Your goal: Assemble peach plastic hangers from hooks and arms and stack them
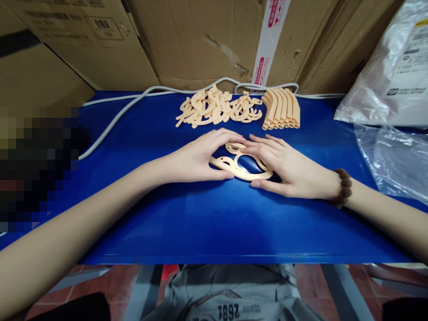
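Flat curved beige plastic pieces (253, 175), with round openings in them, lie on the blue table between my two hands. My left hand (200, 154) curves around their left end, its thumb at the lower edge and its fingertips at the upper edge. Around the right end arches my right hand (284, 165), wearing a brown fuzzy band (343, 188) at the wrist. Its thumb rests near the lower edge and its fingers reach over the top. My palms and fingers cover parts of the pieces.
Behind my hands lie a heap of loose beige curved pieces (210, 107) and a stack of curved beige tubes (281, 109). A white cable (120, 120) runs along the back. Cardboard boxes (200, 44) stand behind; a clear plastic bag (384, 84) sits at right.
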`<state>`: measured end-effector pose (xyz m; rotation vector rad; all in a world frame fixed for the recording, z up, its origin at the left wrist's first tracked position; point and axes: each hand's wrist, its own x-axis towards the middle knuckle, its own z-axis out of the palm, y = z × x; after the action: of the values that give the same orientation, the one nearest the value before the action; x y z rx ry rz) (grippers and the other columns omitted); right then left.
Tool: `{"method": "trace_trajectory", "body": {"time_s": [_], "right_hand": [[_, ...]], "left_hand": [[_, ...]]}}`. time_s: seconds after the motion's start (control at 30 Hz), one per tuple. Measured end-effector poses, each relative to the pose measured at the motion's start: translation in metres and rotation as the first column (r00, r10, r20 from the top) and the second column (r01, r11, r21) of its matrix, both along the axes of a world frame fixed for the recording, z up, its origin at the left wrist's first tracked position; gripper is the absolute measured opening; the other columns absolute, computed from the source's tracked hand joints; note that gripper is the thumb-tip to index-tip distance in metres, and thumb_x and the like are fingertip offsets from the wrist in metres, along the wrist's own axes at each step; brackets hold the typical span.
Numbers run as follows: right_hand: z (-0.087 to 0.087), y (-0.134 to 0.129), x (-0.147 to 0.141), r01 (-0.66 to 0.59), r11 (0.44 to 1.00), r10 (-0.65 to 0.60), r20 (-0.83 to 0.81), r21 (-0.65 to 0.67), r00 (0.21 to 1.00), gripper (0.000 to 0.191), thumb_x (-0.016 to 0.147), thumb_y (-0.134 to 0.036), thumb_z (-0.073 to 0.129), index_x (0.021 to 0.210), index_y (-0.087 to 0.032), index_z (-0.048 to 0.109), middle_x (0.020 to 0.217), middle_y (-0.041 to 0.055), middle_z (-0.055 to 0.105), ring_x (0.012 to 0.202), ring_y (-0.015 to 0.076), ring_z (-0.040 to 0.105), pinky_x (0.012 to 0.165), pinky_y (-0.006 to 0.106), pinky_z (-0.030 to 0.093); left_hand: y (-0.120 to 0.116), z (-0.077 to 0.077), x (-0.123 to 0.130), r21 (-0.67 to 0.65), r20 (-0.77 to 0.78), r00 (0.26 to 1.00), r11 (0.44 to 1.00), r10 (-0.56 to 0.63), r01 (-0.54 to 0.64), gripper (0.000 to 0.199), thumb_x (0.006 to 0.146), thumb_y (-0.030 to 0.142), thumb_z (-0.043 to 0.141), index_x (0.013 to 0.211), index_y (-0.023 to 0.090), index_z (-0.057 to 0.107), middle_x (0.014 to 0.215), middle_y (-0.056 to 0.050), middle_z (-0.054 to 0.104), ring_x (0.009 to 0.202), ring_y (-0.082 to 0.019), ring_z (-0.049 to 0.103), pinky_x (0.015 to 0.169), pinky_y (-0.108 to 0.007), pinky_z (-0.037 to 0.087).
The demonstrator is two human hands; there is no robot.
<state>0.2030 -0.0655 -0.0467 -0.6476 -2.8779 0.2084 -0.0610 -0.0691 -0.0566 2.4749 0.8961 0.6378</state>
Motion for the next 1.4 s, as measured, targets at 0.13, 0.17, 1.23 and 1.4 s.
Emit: {"method": "trace_trajectory", "body": {"time_s": [0.13,0.17,1.23,1.4], "right_hand": [[0.001,0.001,0.0,0.032,0.999,-0.029,-0.071,0.035,0.997,0.072,0.092,-0.06,0.055,0.145,-0.013,0.043,0.149,0.0189,0.048,0.14,0.0316,0.042,0.111,0.051,0.036],[0.001,0.001,0.0,0.037,0.998,-0.033,-0.08,0.046,0.996,0.074,0.091,-0.063,0.055,0.143,-0.012,0.044,0.146,0.0193,0.05,0.137,0.0314,0.045,0.109,0.051,0.038],[-0.002,0.001,0.0,0.063,0.992,-0.068,0.044,0.108,0.997,0.071,0.093,-0.068,0.044,0.135,-0.012,0.057,0.145,0.0185,0.051,0.128,0.033,0.052,0.105,0.049,0.043],[-0.002,0.001,0.001,0.068,0.992,-0.073,0.043,0.111,0.996,0.073,0.093,-0.068,0.043,0.137,-0.011,0.055,0.145,0.0186,0.05,0.129,0.0334,0.051,0.105,0.05,0.042]], "left_hand": [[0.001,0.012,-0.007,0.01,-0.154,0.987,0.999,0.054,-0.053,0.065,0.078,0.05,0.074,0.134,0.022,0.054,0.132,-0.009,0.061,0.121,-0.028,0.057,0.103,-0.039,0.044],[0.002,0.017,-0.011,0.01,-0.197,0.979,0.999,0.053,-0.052,0.065,0.079,0.053,0.074,0.132,0.022,0.056,0.131,-0.007,0.062,0.119,-0.028,0.058,0.101,-0.038,0.044],[0.022,0.033,-0.07,0.236,-0.497,0.766,0.913,0.409,-0.334,0.078,0.088,0.08,0.036,0.121,0.014,0.064,0.12,-0.013,0.063,0.111,-0.036,0.05,0.101,-0.057,0.036],[0.025,0.029,-0.074,0.258,-0.491,0.77,0.913,0.407,-0.317,0.077,0.089,0.078,0.038,0.123,0.014,0.063,0.121,-0.013,0.063,0.113,-0.036,0.051,0.1,-0.057,0.039]]}}
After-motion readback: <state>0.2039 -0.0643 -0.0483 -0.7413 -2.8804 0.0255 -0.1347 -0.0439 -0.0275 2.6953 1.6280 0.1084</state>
